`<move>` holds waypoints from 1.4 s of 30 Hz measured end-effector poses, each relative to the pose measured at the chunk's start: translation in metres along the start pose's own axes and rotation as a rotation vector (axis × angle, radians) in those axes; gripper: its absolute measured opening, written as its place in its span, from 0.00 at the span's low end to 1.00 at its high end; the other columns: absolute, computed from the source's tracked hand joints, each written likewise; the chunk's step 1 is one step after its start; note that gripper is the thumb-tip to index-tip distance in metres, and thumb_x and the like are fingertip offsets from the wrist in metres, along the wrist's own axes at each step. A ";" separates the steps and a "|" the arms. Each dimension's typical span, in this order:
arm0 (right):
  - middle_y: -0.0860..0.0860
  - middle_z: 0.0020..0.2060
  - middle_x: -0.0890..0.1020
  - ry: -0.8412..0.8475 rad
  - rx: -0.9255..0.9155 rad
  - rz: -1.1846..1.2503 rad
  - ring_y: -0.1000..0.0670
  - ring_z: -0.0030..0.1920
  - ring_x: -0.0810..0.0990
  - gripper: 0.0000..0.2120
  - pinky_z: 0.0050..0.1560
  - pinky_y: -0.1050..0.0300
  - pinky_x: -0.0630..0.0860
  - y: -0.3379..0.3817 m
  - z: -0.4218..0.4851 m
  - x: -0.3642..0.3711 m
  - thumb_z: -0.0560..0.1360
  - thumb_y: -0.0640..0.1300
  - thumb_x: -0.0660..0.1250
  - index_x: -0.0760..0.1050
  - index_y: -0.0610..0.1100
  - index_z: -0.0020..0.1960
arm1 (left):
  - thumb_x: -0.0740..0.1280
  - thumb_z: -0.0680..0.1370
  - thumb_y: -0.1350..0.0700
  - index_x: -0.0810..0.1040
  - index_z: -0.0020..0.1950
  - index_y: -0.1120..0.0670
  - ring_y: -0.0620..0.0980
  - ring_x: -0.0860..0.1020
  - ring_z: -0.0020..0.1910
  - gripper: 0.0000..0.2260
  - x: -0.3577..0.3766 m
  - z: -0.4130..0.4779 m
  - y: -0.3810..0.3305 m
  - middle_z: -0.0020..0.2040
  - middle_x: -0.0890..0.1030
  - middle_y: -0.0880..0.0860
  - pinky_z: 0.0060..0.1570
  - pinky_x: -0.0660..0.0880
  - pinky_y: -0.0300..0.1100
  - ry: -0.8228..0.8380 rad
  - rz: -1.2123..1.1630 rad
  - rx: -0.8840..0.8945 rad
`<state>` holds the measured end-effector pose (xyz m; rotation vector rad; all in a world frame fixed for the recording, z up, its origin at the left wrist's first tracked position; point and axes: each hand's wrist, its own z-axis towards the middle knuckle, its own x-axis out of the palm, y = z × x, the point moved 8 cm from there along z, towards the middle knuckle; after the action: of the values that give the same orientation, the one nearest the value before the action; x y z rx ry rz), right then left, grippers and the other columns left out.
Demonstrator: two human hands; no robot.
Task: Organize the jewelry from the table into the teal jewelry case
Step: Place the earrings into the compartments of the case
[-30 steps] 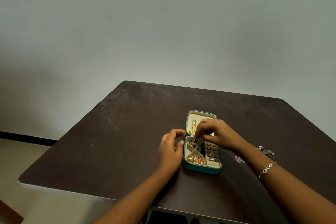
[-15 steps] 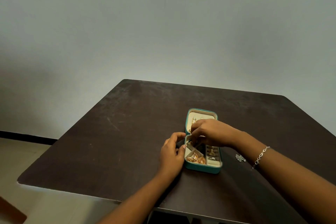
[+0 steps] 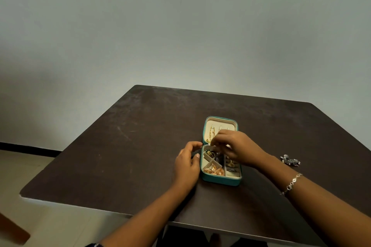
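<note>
The teal jewelry case (image 3: 220, 181) lies open in the middle of the dark table (image 3: 130, 156). A gold chain (image 3: 211, 133) hangs in its cream lid. Rose-gold pieces (image 3: 213, 171) fill the near left compartment, dark pieces (image 3: 210, 153) the far left one, and rings (image 3: 230, 164) the right column. My left hand (image 3: 186, 166) holds the case's left wall between thumb and curled fingers. My right hand (image 3: 236, 146) hovers over the hinge, fingertips pinched on something small next to the chain's lower end; the item itself is hidden.
A cluster of silver jewelry (image 3: 291, 160) lies on the table to the right of my right forearm. A silver bracelet (image 3: 292, 183) is on my right wrist. The table's near edge runs just below my forearms; a plain wall stands behind.
My right hand rose from the far left compartment toward the hinge and lid. The left hand stayed at the case's left side.
</note>
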<state>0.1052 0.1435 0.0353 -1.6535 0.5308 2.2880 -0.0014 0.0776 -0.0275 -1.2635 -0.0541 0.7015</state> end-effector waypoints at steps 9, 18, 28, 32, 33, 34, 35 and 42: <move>0.51 0.39 0.81 -0.271 0.087 -0.002 0.54 0.39 0.80 0.14 0.36 0.57 0.79 -0.019 -0.105 -0.026 0.74 0.50 0.57 0.79 0.45 0.45 | 0.61 0.78 0.62 0.75 0.54 0.53 0.41 0.69 0.54 0.08 -0.013 -0.013 -0.025 0.51 0.72 0.45 0.47 0.67 0.35 -0.170 0.165 0.147; 0.53 0.39 0.80 -0.358 0.239 -0.010 0.54 0.39 0.78 0.14 0.40 0.62 0.71 -0.052 -0.165 -0.024 0.75 0.52 0.57 0.79 0.46 0.44 | 0.53 0.76 0.45 0.76 0.52 0.54 0.42 0.65 0.56 0.18 -0.012 -0.021 -0.041 0.49 0.72 0.44 0.49 0.65 0.40 -0.166 0.293 0.327; 0.51 0.38 0.80 -0.502 0.492 0.155 0.52 0.39 0.78 0.05 0.39 0.59 0.73 -0.087 -0.188 -0.025 0.70 0.34 0.70 0.79 0.43 0.42 | 0.59 0.75 0.54 0.72 0.53 0.51 0.42 0.70 0.52 0.08 0.050 -0.066 -0.101 0.49 0.77 0.50 0.53 0.66 0.31 0.014 0.173 0.629; 0.52 0.39 0.79 -0.534 0.568 0.231 0.55 0.39 0.76 0.05 0.39 0.65 0.71 -0.094 -0.191 -0.026 0.70 0.34 0.69 0.79 0.43 0.42 | 0.60 0.75 0.59 0.75 0.52 0.56 0.40 0.73 0.48 0.08 0.099 -0.063 -0.110 0.48 0.77 0.50 0.49 0.69 0.30 0.091 -0.012 0.478; 0.52 0.39 0.79 -0.528 0.575 0.235 0.55 0.39 0.76 0.05 0.39 0.65 0.71 -0.094 -0.191 -0.026 0.70 0.35 0.69 0.79 0.43 0.43 | 0.60 0.75 0.60 0.75 0.52 0.56 0.41 0.73 0.48 0.08 0.112 -0.059 -0.109 0.48 0.77 0.50 0.49 0.70 0.32 0.105 -0.041 0.424; 0.52 0.39 0.79 -0.516 0.581 0.229 0.55 0.39 0.76 0.05 0.39 0.66 0.70 -0.095 -0.191 -0.025 0.70 0.35 0.70 0.79 0.43 0.43 | 0.60 0.75 0.62 0.75 0.52 0.56 0.43 0.74 0.48 0.09 0.123 -0.052 -0.108 0.48 0.77 0.50 0.49 0.71 0.33 0.109 -0.065 0.369; 0.52 0.39 0.79 -0.504 0.582 0.217 0.55 0.39 0.76 0.05 0.39 0.66 0.70 -0.095 -0.190 -0.024 0.70 0.36 0.70 0.79 0.44 0.43 | 0.60 0.74 0.64 0.74 0.52 0.56 0.44 0.75 0.48 0.09 0.131 -0.046 -0.105 0.48 0.77 0.50 0.49 0.71 0.34 0.101 -0.077 0.313; 0.55 0.40 0.76 -0.454 0.524 0.095 0.58 0.40 0.71 0.03 0.40 0.66 0.66 -0.088 -0.175 -0.014 0.71 0.41 0.69 0.77 0.46 0.44 | 0.60 0.71 0.74 0.74 0.43 0.50 0.40 0.75 0.45 0.17 0.141 -0.023 -0.078 0.44 0.77 0.47 0.45 0.69 0.25 0.026 -0.029 0.127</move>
<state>0.2951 0.1451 -0.0127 -0.8525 0.9974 2.2235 0.1551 0.1198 -0.0133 -1.1474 -0.0068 0.6533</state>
